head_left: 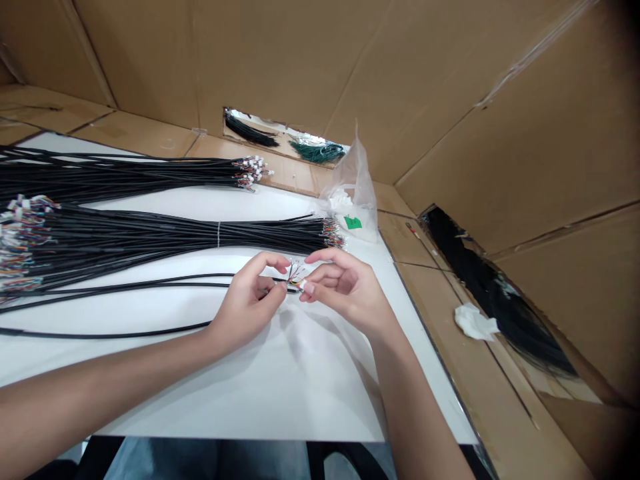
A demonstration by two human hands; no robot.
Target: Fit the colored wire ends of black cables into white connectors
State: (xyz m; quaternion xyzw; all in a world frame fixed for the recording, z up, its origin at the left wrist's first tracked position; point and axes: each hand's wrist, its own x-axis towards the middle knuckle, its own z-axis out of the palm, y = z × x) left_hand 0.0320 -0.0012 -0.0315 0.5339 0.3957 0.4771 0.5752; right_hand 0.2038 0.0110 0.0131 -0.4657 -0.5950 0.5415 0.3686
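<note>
Both my hands meet over the white table (300, 380). My left hand (250, 297) pinches the end of a black cable (125, 331) whose thin coloured wires (294, 271) fan out at the tip. My right hand (340, 283) pinches a small white connector (302, 285) right against those wire ends. The cable runs away to the left across the table. Just behind my hands lies a tied bundle of black cables (175, 237) with coloured wire ends.
A second black cable bundle (125, 175) with white connectors lies farther back. A clear plastic bag (353, 200) of small white parts stands at the table's back right. Cardboard walls surround the table; a crumpled white tissue (475, 321) and more black cables (495, 300) lie at right.
</note>
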